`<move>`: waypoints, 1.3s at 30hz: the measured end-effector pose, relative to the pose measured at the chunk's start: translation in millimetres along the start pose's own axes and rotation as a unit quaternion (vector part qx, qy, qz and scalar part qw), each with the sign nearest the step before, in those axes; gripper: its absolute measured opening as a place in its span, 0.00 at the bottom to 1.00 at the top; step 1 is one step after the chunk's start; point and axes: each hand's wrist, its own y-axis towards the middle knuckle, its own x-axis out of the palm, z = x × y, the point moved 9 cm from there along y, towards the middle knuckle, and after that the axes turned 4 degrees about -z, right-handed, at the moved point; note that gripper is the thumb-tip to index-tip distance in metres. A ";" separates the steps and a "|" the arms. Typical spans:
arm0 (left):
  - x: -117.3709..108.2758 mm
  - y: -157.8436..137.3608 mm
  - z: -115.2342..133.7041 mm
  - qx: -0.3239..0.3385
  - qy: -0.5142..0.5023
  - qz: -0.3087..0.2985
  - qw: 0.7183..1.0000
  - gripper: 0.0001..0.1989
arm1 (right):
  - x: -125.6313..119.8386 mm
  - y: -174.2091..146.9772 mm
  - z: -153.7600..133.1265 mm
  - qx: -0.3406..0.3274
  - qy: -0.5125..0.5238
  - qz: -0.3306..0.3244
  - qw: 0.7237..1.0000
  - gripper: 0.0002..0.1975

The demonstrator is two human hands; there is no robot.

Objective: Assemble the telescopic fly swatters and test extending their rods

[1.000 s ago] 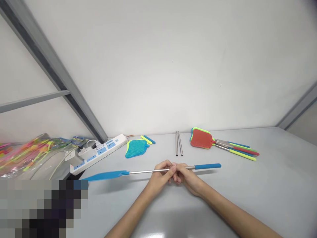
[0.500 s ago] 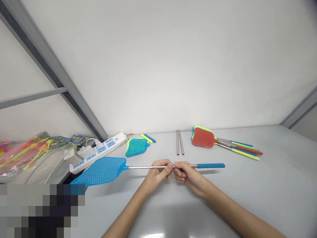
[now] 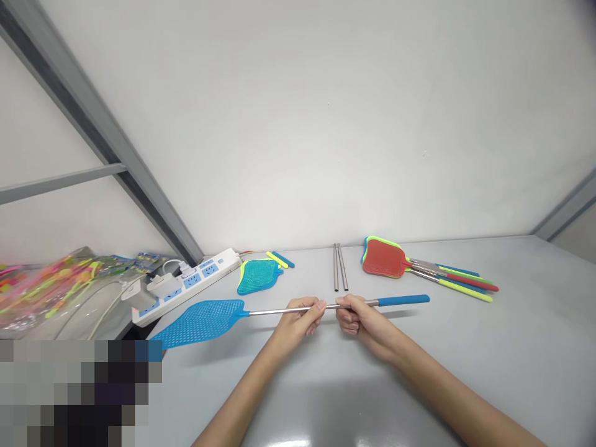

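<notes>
A blue fly swatter (image 3: 200,320) with a thin metal rod and a blue grip is held nearly level above the table, its mesh head to the left. My left hand (image 3: 302,318) pinches the rod between thumb and fingers. Just to the right, my right hand (image 3: 361,318) is closed on the same rod, near the thicker metal section before the grip. A short stretch of bare rod shows between the two hands. Behind them, two metal tubes (image 3: 340,267) lie on the table.
Several fly swatters (image 3: 384,257) lie stacked at the back right, a red head on top. At the back left are teal and yellow swatter heads (image 3: 259,276), two loose grips (image 3: 280,259) and a white power strip (image 3: 186,285). Plastic-bagged items (image 3: 60,285) fill the far left.
My hands have moved slightly apart along the rod, the right one rightward. The swatter has shifted a little right, its grip end tilting up.
</notes>
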 end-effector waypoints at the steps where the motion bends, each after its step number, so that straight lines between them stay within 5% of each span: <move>1: -1.1 -0.4 1.0 0.003 0.001 0.002 1.000 0.19 | -0.6 -0.2 -1.9 -0.002 -0.003 0.002 1.000 0.16; 39: -33.4 -1.8 2.5 0.026 -0.021 0.029 0.999 0.17 | -19.7 -2.5 -19.1 -0.039 -0.049 0.014 0.998 0.16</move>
